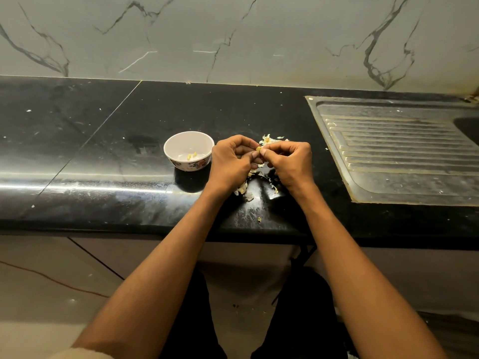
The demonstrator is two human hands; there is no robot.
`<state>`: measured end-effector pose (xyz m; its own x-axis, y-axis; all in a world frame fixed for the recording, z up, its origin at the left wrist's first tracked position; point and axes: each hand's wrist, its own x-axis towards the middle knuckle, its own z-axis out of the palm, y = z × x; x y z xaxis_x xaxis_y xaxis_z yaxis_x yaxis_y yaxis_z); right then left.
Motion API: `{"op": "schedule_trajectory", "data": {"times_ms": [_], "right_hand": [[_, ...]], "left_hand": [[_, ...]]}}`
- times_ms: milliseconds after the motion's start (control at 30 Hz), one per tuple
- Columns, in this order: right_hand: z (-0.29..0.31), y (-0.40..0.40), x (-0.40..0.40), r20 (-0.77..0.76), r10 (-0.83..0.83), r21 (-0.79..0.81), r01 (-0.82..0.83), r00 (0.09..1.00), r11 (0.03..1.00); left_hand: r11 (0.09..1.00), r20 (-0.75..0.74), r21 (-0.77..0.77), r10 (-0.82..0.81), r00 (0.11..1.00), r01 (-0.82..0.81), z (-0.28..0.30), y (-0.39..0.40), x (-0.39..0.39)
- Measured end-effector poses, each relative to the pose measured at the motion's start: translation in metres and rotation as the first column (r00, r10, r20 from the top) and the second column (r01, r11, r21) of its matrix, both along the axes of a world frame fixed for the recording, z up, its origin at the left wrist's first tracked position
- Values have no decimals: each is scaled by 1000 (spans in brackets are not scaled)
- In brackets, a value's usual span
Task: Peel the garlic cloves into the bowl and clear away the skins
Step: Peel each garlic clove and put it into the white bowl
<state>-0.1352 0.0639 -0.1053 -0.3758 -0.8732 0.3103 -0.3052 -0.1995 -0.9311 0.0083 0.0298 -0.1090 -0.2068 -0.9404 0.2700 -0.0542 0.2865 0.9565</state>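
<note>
Both hands, the left hand (233, 161) and the right hand (290, 161), pinch one garlic clove (258, 149) with curled fingers, above the counter (103, 151), just right of the bowl (188, 150). Skins (269, 139) lie behind them.

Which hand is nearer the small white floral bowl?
Left. The left hand sits right beside the small white floral bowl; the right hand is farther right, beyond the garlic clove.

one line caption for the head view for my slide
Both hands, left hand and right hand, pinch a garlic clove beside the bowl.
</note>
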Motion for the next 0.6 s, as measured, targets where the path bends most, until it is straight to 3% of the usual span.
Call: {"op": "schedule_trajectory", "data": {"times_ms": [600], "right_hand": [[3, 4, 1, -38, -4, 27, 5, 999, 1000]], "left_hand": [[997, 94, -58, 63, 994, -57, -2, 2, -2]]}}
